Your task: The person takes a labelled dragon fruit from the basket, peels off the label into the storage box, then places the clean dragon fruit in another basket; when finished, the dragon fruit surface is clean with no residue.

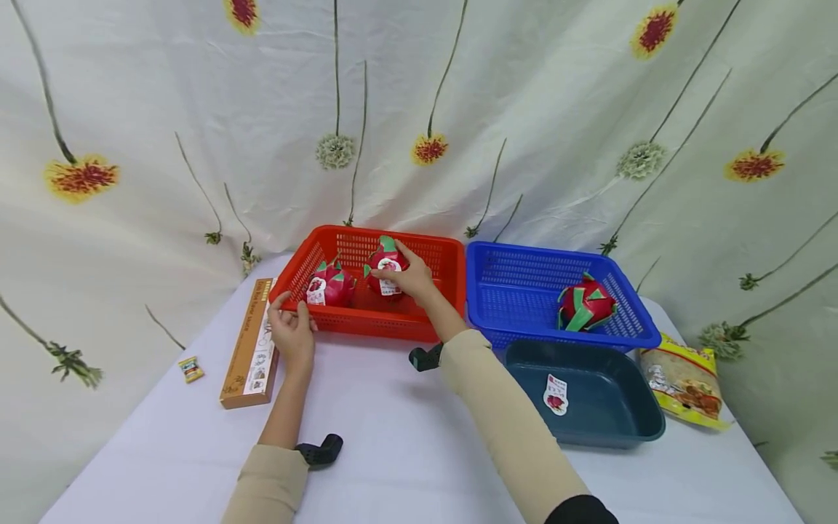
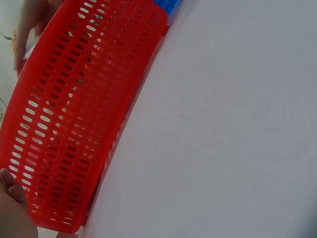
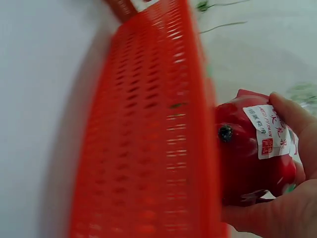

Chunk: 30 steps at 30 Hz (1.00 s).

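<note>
A dragon fruit (image 1: 376,285) with a white paper label is gripped by my right hand (image 1: 416,279) inside the red basket (image 1: 373,322). The right wrist view shows the thumb and fingers around this red fruit (image 3: 247,168), just beyond the basket wall. To its left another labelled dragon fruit (image 1: 340,287) lies in the same basket. My left hand (image 1: 293,336) holds the basket's front left corner, fingertips at the rim and thumb on the front side. In the left wrist view, only part of that hand (image 2: 12,208) shows beside the perforated wall.
Right of the red basket stands a blue basket (image 1: 513,291) with a dragon fruit (image 1: 589,304) in it. In front is a dark green tray (image 1: 602,431) holding a loose label (image 1: 556,394). A yellow food bag (image 1: 687,382), long brown box (image 1: 245,353) and small packet (image 1: 191,369) lie around.
</note>
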Tool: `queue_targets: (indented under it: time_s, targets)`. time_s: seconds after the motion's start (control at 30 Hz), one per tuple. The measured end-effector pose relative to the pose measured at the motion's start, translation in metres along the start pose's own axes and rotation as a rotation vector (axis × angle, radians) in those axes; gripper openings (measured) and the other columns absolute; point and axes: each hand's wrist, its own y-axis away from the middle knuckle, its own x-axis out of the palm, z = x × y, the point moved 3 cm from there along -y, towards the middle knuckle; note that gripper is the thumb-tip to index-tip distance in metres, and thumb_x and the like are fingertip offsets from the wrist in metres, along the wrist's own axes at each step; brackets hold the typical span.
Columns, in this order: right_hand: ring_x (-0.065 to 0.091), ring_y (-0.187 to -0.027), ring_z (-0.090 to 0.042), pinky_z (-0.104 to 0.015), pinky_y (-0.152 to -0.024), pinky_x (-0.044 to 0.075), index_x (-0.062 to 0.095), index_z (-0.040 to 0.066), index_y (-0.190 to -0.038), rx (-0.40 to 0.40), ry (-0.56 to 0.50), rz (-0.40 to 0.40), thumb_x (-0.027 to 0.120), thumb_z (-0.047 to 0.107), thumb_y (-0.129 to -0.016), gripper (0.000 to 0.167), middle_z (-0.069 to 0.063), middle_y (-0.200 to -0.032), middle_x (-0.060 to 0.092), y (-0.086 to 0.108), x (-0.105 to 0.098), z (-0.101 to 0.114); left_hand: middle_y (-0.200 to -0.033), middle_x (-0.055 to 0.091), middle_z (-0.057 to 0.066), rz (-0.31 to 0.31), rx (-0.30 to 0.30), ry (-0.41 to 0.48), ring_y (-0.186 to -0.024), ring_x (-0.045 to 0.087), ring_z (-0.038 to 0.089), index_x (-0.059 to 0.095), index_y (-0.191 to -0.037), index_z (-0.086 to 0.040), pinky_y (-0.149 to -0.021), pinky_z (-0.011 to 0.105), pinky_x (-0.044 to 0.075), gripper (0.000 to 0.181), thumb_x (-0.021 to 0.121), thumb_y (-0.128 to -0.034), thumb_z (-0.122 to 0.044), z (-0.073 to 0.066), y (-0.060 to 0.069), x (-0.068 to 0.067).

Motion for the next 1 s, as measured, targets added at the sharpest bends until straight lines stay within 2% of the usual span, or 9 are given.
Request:
queue_targets:
  time_s: [0.13, 0.3, 0.43, 0.57, 0.67, 0.83, 1.0]
  targets:
    - [0.045, -0.113, -0.024, -0.038, -0.082, 0.051, 0.028, 0.037, -0.144, -0.081, -0.017, -0.022, 0.073, 0.037, -0.077, 0.081, -0.008, -0.131, 0.044, 0.021, -0.030, 0.018, -0.061, 0.046, 0.004, 0.002, -0.006, -0.026, -0.045, 0.045, 0.010, 0.040, -0.127, 0.007, -0.044, 0.016, 0.043, 0.038, 0.051, -0.0922, -0.004, 0.000, -0.002, 0.000]
    - [0.047, -0.111, -0.021, -0.035, -0.078, 0.052, 0.028, 0.046, -0.141, -0.203, -0.004, -0.011, 0.074, 0.038, -0.076, 0.080, -0.005, -0.127, 0.046, 0.071, -0.061, 0.025, -0.061, 0.047, 0.003, -0.008, -0.026, -0.051, -0.044, 0.046, 0.007, 0.041, -0.127, 0.006, -0.043, 0.015, 0.043, 0.038, 0.052, -0.0917, -0.003, 0.000, -0.003, 0.001]
    - [0.045, -0.112, -0.021, -0.034, -0.076, 0.053, 0.030, 0.049, -0.139, -0.268, 0.008, 0.063, 0.075, 0.032, -0.076, 0.079, -0.004, -0.126, 0.046, 0.121, -0.075, 0.012, -0.059, 0.048, 0.002, -0.013, -0.030, -0.040, -0.043, 0.046, 0.005, 0.042, -0.125, 0.007, -0.041, 0.016, 0.042, 0.037, 0.052, -0.0910, -0.003, 0.001, -0.002, 0.000]
    - [0.043, -0.115, -0.023, -0.034, -0.075, 0.053, 0.032, 0.044, -0.140, -0.324, 0.043, 0.131, 0.076, 0.027, -0.076, 0.080, -0.004, -0.129, 0.044, 0.167, -0.081, -0.012, -0.058, 0.047, 0.002, -0.011, -0.027, -0.004, -0.042, 0.046, 0.006, 0.042, -0.124, 0.008, -0.039, 0.017, 0.041, 0.037, 0.052, -0.0908, -0.002, 0.003, -0.002, -0.001]
    - [0.043, -0.115, -0.023, -0.031, -0.075, 0.052, 0.033, 0.040, -0.141, -0.371, 0.095, 0.158, 0.078, 0.028, -0.074, 0.082, -0.001, -0.131, 0.045, 0.192, -0.080, -0.033, -0.058, 0.046, 0.003, -0.003, -0.024, 0.026, -0.042, 0.045, 0.007, 0.041, -0.124, 0.009, -0.040, 0.017, 0.040, 0.037, 0.052, -0.0908, -0.002, 0.004, -0.002, 0.000]
    - [0.047, -0.113, -0.019, -0.026, -0.075, 0.051, 0.033, 0.042, -0.140, -0.372, 0.167, 0.198, 0.079, 0.035, -0.071, 0.084, 0.009, -0.131, 0.047, 0.214, -0.071, -0.062, -0.061, 0.046, 0.004, 0.013, -0.019, 0.031, -0.043, 0.044, 0.009, 0.040, -0.125, 0.008, -0.040, 0.018, 0.040, 0.038, 0.052, -0.0914, -0.003, 0.004, -0.002, 0.000]
    - [0.047, -0.114, -0.017, -0.026, -0.078, 0.050, 0.036, 0.040, -0.140, -0.319, 0.160, 0.255, 0.079, 0.034, -0.071, 0.082, 0.008, -0.130, 0.048, 0.215, -0.059, -0.081, -0.064, 0.047, 0.006, 0.027, -0.023, 0.005, -0.046, 0.045, 0.009, 0.039, -0.127, 0.008, -0.042, 0.018, 0.042, 0.039, 0.051, -0.0923, -0.004, 0.003, -0.001, 0.000]
